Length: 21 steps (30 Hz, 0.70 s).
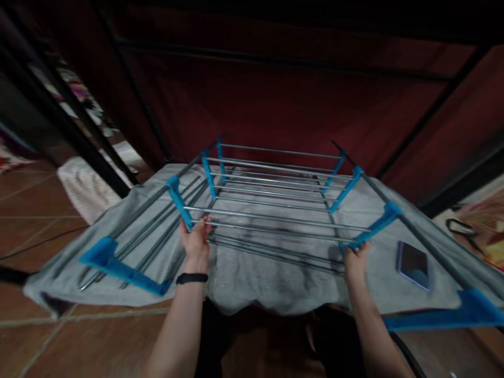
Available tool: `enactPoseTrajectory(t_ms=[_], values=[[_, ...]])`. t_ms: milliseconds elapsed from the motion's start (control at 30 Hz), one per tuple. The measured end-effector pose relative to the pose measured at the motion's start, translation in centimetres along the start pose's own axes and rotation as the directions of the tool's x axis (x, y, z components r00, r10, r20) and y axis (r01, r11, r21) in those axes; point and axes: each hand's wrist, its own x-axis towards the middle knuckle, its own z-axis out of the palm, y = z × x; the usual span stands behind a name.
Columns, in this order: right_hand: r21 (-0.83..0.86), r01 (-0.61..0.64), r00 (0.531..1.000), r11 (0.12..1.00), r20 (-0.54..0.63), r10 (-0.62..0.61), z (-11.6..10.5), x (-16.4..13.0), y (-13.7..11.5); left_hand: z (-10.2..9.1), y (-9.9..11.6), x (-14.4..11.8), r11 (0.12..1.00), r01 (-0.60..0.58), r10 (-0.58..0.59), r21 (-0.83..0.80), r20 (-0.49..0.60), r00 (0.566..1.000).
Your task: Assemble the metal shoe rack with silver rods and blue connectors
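Note:
A rack of thin metal rods and blue plastic brackets lies on a grey cloth. My left hand [196,239] is closed around the left end of a metal rod [271,230], against the lower tip of a blue bracket [180,203]. On the right, my right hand [356,256] grips the opposite end, where the rod meets another blue bracket [374,227]; its fingertips are partly hidden. Further back, several rods span between paired brackets. The nearest brackets, one at left [122,265] and one at right [444,317], have no rods between them.
Grey cloth [252,289] covers the low surface beneath the rack. Several loose metal rods [157,247] lie at left. A phone [414,265] rests at right. Behind stands a dark red panel [268,105] with black frame bars. A striped cloth [90,184] hangs at left above the tiled floor.

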Motion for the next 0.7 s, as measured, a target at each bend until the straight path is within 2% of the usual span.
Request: enactPoseTrajectory(t_ms=[167, 367, 700], values=[[0.024, -0.014, 1.000, 1.000, -0.007, 0.014, -0.1, 0.8, 1.5, -0.6, -0.4, 0.5, 0.999, -0.007, 0.008, -0.053, 0.031, 0.999], [0.049, -0.020, 1.000, 0.999, -0.015, 0.020, -0.1, 0.3, 0.9, -0.8, -1.1, 1.1, 0.994, 0.002, -0.002, -0.105, 0.008, 1.000], [0.054, -0.027, 0.999, 0.998, -0.020, 0.028, -0.2, -0.1, 0.4, -0.8, -0.9, 1.1, 0.990, 0.009, -0.015, -0.137, -0.043, 0.999]])
